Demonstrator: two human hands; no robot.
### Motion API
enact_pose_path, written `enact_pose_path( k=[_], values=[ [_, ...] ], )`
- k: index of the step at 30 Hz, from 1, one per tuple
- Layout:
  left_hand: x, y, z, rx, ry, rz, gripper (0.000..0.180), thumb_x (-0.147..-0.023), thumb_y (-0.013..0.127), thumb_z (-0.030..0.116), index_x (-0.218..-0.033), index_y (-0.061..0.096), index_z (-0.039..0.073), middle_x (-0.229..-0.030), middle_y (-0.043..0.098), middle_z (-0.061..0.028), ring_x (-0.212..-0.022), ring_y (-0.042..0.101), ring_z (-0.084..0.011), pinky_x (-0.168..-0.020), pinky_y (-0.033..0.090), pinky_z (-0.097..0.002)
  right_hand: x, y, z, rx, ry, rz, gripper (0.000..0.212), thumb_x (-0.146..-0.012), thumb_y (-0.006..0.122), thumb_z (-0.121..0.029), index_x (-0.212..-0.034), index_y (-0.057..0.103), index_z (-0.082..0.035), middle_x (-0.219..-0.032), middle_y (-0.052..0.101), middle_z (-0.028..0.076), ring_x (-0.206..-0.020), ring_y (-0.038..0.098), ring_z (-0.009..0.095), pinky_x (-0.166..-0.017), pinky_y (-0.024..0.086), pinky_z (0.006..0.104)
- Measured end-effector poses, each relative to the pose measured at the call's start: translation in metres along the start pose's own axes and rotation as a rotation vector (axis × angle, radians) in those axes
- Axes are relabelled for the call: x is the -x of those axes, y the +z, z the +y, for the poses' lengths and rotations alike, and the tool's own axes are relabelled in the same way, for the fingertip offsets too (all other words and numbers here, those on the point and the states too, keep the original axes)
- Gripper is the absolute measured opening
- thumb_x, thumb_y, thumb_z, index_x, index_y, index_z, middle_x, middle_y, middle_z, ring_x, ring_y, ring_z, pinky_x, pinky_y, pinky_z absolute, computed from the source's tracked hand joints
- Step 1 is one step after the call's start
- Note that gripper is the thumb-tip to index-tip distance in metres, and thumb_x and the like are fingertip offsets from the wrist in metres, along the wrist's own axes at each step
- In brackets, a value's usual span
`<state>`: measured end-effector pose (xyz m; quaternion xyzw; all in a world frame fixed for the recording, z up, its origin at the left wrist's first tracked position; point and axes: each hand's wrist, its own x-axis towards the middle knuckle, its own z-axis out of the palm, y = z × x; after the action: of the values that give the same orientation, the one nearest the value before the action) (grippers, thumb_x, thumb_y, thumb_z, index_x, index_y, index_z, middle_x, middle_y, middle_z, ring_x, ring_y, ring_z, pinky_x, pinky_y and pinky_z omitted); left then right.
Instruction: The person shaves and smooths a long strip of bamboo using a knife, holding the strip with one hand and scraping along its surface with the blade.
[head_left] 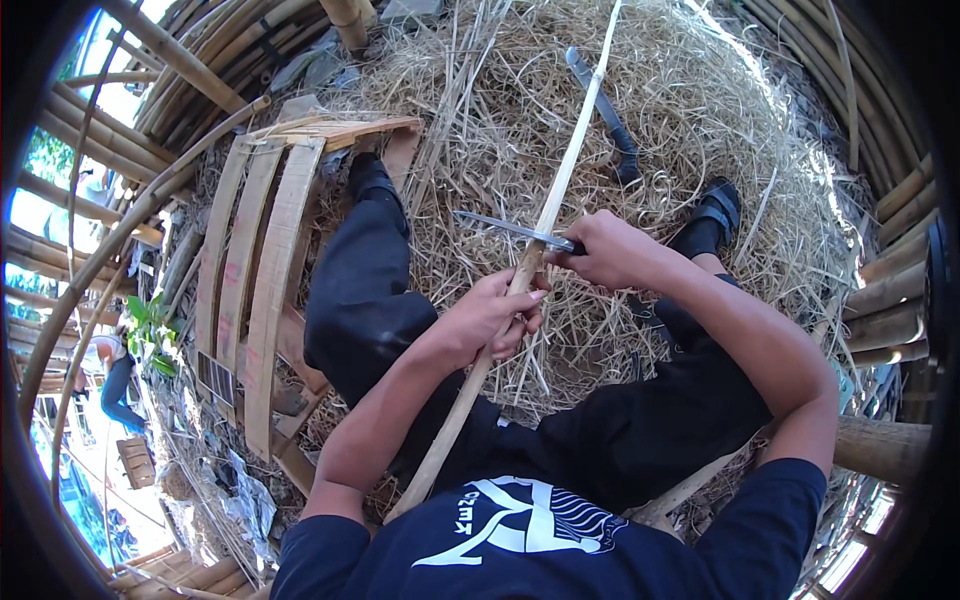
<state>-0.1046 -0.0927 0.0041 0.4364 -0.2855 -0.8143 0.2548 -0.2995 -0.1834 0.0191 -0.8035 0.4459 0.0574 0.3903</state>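
A long pale bamboo strip (569,160) runs from beside my body up past my feet. My left hand (490,318) is closed around it near the middle. Just beyond that grip, my right hand (608,250) holds a knife (505,226) by its dark handle. The blade lies across the strip, touching it, and its tip points left. Farther out, a second tool (607,115) with a dark curved handle and a long grey blade rests on the shavings, partly behind the strip.
Curly bamboo shavings (480,130) cover the ground around my feet. A wooden slatted crate (265,270) stands by my left leg. Bamboo poles (890,300) are stacked along the right side, with more at the upper left. Another person (120,385) is at the far left, beyond a green plant (150,335).
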Motion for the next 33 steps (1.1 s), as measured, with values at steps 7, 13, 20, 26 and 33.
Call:
enact_pose_path(
  k=[7,13,20,26,33],
  values=[
    [-0.004,-0.004,-0.005,0.137,-0.079,0.007,0.027,-0.099,0.044,0.024,-0.117,0.044,0.003,-0.056,0.04,0.0037,-0.032,0.028,-0.0026,-0.03,0.023,-0.0185,-0.011,0.014,0.015,-0.001,0.185,0.011,0.046,-0.08,0.066,-0.044,-0.077,0.067,0.002,-0.068,0.063,0.023,-0.068,0.064,0.037,-0.067,0.05,0.0429],
    [-0.01,-0.007,-0.012,0.007,-0.077,0.108,0.027,-0.099,0.045,0.032,-0.09,0.048,0.007,-0.049,0.029,0.007,-0.034,0.027,-0.0028,-0.029,0.02,-0.0209,-0.012,0.024,0.013,0.171,0.159,0.053,0.047,-0.081,0.064,-0.038,-0.074,0.064,0.009,-0.071,0.062,0.029,-0.074,0.064,0.043,-0.072,0.052,0.0464],
    [-0.024,-0.008,-0.034,-0.611,0.223,0.354,0.034,-0.1,0.043,0.033,-0.078,0.049,0.007,-0.053,0.035,0.0052,-0.043,0.035,-0.0075,-0.041,0.031,-0.0288,-0.019,0.029,0.011,0.298,0.099,0.11,0.026,-0.071,0.058,-0.016,-0.069,0.062,0.01,-0.071,0.062,0.029,-0.072,0.065,0.042,-0.071,0.054,0.0459],
    [-0.015,-0.003,-0.023,-0.698,0.157,0.364,0.036,-0.099,0.042,0.031,-0.076,0.049,0.005,-0.056,0.04,0.0022,-0.05,0.04,-0.0095,-0.049,0.036,-0.0308,-0.03,0.047,0.029,0.285,0.069,0.188,0.023,-0.07,0.056,-0.014,-0.066,0.062,0.008,-0.07,0.062,0.029,-0.072,0.065,0.042,-0.07,0.054,0.0461],
    [-0.019,-0.004,-0.028,-0.696,0.213,0.37,0.034,-0.099,0.042,0.029,-0.077,0.049,0.005,-0.059,0.042,0.0023,-0.051,0.04,-0.0096,-0.048,0.036,-0.0311,-0.043,0.034,0.046,0.438,-0.193,0.377,0.016,-0.074,0.056,-0.011,-0.063,0.063,-0.003,-0.062,0.061,0.019,-0.06,0.063,0.037,-0.061,0.053,0.0453]
  ],
)
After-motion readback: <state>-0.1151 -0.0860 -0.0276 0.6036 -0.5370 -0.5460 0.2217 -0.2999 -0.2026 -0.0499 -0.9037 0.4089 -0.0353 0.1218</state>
